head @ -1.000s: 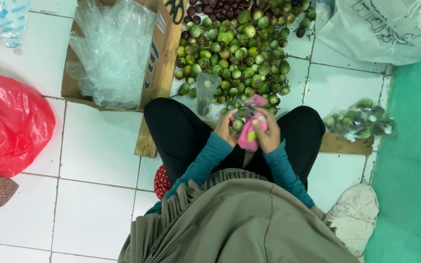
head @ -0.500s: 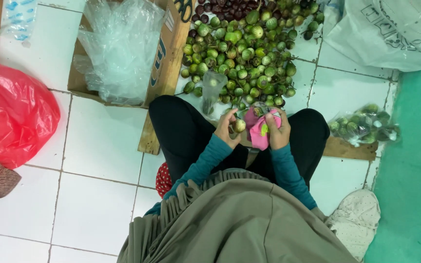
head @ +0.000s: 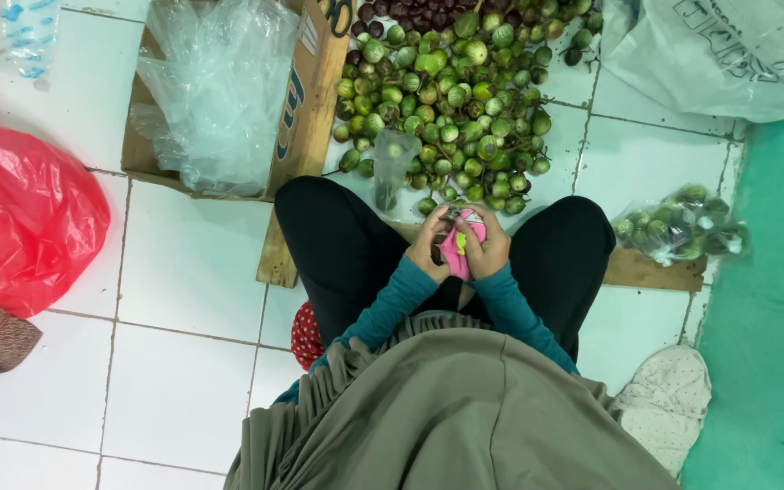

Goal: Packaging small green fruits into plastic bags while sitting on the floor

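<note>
My left hand [head: 426, 247] and my right hand [head: 490, 245] meet over my lap, between my black-trousered knees. Both are closed around a small pink object [head: 454, 252] with a yellow-green spot on it. A bit of clear plastic shows at my fingertips; what else the fingers hold is hidden. Just beyond my hands lies a heap of small round green eggplants [head: 451, 100] on the white tiled floor. An open clear plastic bag [head: 392, 168] stands at the heap's near edge.
A cardboard box [head: 306, 100] with crumpled clear bags lies at the left. A red plastic bag [head: 24, 218] is at far left and a white sack [head: 728, 45] at top right. A filled bag of eggplants [head: 682, 225] sits by a wooden board [head: 655, 270], beside a green mat [head: 773, 345].
The green eggplants seen between my hands earlier no longer show. My hands have closed tighter together around the pink object.
</note>
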